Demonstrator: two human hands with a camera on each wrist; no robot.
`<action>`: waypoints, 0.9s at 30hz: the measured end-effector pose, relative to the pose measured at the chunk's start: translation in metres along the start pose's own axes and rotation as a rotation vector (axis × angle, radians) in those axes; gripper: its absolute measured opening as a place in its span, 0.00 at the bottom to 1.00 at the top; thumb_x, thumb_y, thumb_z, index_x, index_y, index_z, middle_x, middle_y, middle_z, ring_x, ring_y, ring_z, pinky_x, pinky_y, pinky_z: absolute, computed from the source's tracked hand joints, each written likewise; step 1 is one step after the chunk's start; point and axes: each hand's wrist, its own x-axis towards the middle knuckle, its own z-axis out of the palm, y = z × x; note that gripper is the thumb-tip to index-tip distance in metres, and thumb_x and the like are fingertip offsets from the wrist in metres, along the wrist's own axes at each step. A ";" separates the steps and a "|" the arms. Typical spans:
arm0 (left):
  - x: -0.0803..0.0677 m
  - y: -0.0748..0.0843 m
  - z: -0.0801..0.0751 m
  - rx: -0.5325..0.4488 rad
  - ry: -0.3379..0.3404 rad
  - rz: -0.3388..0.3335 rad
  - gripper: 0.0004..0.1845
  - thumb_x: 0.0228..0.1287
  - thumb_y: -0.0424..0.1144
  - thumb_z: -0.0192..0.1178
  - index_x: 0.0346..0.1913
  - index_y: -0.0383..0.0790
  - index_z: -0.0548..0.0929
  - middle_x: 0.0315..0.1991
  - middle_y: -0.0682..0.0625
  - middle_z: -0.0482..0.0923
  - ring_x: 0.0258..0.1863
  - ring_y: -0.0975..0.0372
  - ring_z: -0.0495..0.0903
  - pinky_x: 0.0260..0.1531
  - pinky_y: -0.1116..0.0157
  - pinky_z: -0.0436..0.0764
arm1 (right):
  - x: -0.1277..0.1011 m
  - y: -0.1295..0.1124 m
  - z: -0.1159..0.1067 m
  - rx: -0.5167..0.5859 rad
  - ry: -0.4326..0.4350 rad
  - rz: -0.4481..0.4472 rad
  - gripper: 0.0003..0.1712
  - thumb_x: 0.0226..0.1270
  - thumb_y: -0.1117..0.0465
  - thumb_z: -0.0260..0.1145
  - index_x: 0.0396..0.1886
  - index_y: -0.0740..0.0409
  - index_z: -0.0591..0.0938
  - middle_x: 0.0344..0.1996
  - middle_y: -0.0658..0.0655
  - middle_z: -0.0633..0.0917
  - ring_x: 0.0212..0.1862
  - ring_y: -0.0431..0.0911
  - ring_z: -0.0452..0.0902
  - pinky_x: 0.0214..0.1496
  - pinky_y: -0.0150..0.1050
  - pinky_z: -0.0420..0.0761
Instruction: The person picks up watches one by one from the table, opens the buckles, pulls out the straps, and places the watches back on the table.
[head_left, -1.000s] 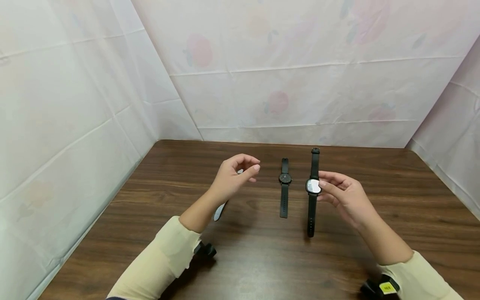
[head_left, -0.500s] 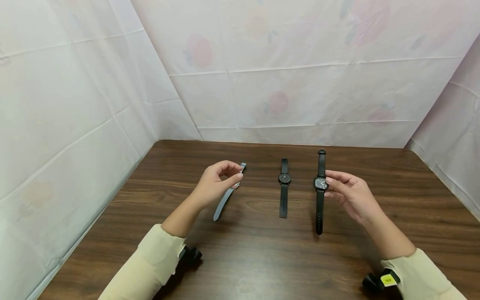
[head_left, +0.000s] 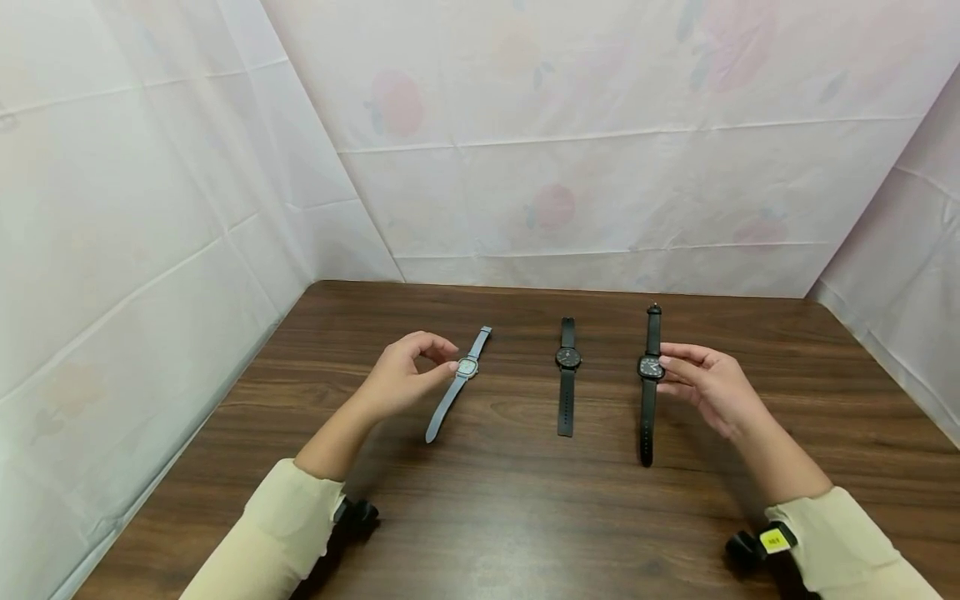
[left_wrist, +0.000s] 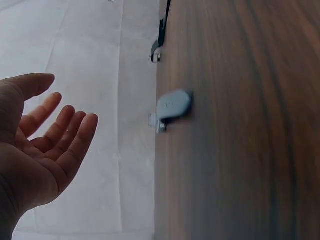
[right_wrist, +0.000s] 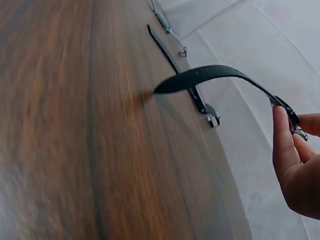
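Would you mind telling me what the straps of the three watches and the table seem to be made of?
Grey watch: a smooth, matte strap, perhaps leather or a synthetic; the pictures leave it open.

Middle black watch: a matte black strap with a row of holes, likely silicone or leather.

Right black watch, pinched by the right hand: a supple black strap that bends in an arc.

Table: dark wood grain, possibly laminate.

Middle black watch (head_left: 567, 375) flat on wood table (head_left: 525, 517).
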 end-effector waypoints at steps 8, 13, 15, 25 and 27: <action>-0.006 -0.020 -0.014 0.087 0.002 0.005 0.10 0.64 0.39 0.66 0.47 0.41 0.83 0.44 0.45 0.81 0.46 0.56 0.79 0.40 0.59 0.79 | 0.008 0.007 -0.012 -0.156 0.035 0.098 0.14 0.70 0.68 0.62 0.53 0.67 0.76 0.38 0.51 0.84 0.39 0.43 0.83 0.44 0.40 0.85; -0.010 -0.030 -0.021 0.155 0.022 0.004 0.10 0.64 0.38 0.66 0.47 0.40 0.83 0.44 0.46 0.80 0.44 0.55 0.79 0.38 0.60 0.80 | 0.016 0.009 -0.016 -0.281 0.043 0.157 0.26 0.71 0.69 0.59 0.63 0.80 0.65 0.38 0.51 0.82 0.39 0.42 0.83 0.45 0.41 0.85; -0.010 -0.033 -0.024 0.185 0.034 0.001 0.11 0.64 0.39 0.65 0.47 0.39 0.83 0.45 0.47 0.80 0.44 0.55 0.78 0.37 0.60 0.79 | 0.019 0.008 -0.018 -0.319 0.041 0.178 0.28 0.72 0.69 0.58 0.65 0.81 0.62 0.39 0.52 0.81 0.39 0.42 0.83 0.47 0.43 0.84; -0.012 -0.041 -0.031 0.251 0.052 -0.008 0.13 0.65 0.39 0.65 0.49 0.37 0.83 0.46 0.46 0.79 0.47 0.53 0.77 0.41 0.56 0.79 | 0.033 0.011 -0.022 -0.418 0.005 0.260 0.29 0.72 0.72 0.55 0.66 0.83 0.59 0.42 0.59 0.80 0.38 0.42 0.82 0.47 0.42 0.84; -0.012 -0.041 -0.032 0.260 0.054 -0.007 0.13 0.65 0.39 0.65 0.48 0.36 0.83 0.46 0.47 0.79 0.47 0.54 0.77 0.41 0.56 0.78 | 0.035 0.012 -0.023 -0.434 0.005 0.266 0.28 0.72 0.72 0.55 0.66 0.83 0.60 0.43 0.61 0.80 0.38 0.42 0.82 0.47 0.41 0.84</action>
